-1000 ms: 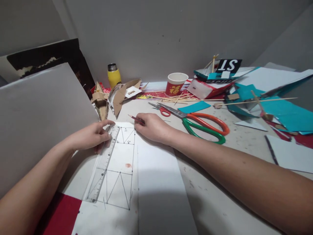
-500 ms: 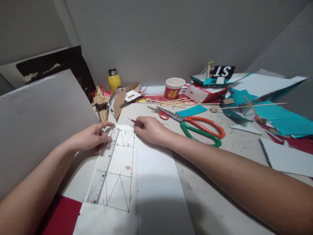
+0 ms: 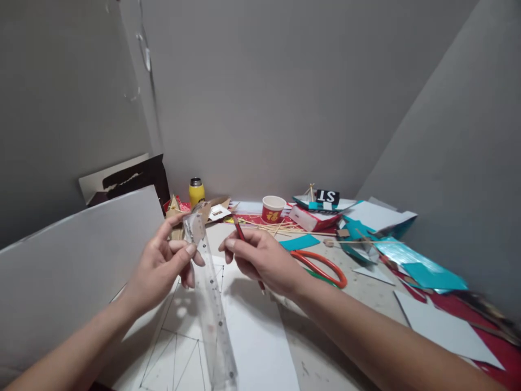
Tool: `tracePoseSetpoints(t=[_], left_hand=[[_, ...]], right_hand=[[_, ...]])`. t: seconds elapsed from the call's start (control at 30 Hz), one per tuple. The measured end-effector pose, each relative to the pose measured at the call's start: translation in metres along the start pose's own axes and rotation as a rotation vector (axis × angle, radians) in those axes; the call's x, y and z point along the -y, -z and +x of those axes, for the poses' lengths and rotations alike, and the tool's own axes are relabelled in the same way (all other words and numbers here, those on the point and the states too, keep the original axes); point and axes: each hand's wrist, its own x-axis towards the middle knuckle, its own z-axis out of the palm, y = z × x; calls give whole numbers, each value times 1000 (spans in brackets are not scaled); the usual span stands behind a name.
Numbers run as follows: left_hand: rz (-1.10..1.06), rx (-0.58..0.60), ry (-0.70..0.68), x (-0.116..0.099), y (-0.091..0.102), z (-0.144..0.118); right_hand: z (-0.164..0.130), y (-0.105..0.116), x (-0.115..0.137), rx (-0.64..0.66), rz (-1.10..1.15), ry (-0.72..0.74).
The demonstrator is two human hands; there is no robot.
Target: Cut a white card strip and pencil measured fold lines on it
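A clear plastic ruler (image 3: 211, 282) slants over the white sheet (image 3: 183, 315) with ruled lines and triangles; I can't tell whether its near end touches the paper. The left hand (image 3: 166, 260), above the sheet's far left part, grips the ruler's far end between thumb and fingers. Above the sheet's far right part, the right hand (image 3: 262, 258) has its fingers closed around a dark red pencil (image 3: 239, 231), tilted. Right of the sheet lie scissors (image 3: 341, 274) with orange and green handles, partly hidden by the right hand and arm. Beyond the sheet are a teal strip (image 3: 301, 243), thin wooden sticks (image 3: 280, 227), a red-and-white cup (image 3: 273, 210) and a yellow bottle (image 3: 196, 193). A large pale board (image 3: 101, 255) stands left of the sheet.
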Motion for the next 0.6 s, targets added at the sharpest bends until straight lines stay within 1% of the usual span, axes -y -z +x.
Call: tracePoseSetpoints(t=[0.1,0.17,0.27,0.4,0.6], left_hand=[[-24,-55,-50,-5,-8,-8],[-31,-87,-68,-7,-12,-12],[-48,-123,-78,-9,-16,-17],[-75,-136,-73,-11,-18,-22],[-165,-174,-53,-16,-21,-27]], right_hand=[[-11,-10,6,99,6,-19],[-16,-14,8,130,-10,-43],[-21,-18,12,134,-31,-86],[-24,-21,17,137,-23,-138],[-27,-19,23,137,55,-144]])
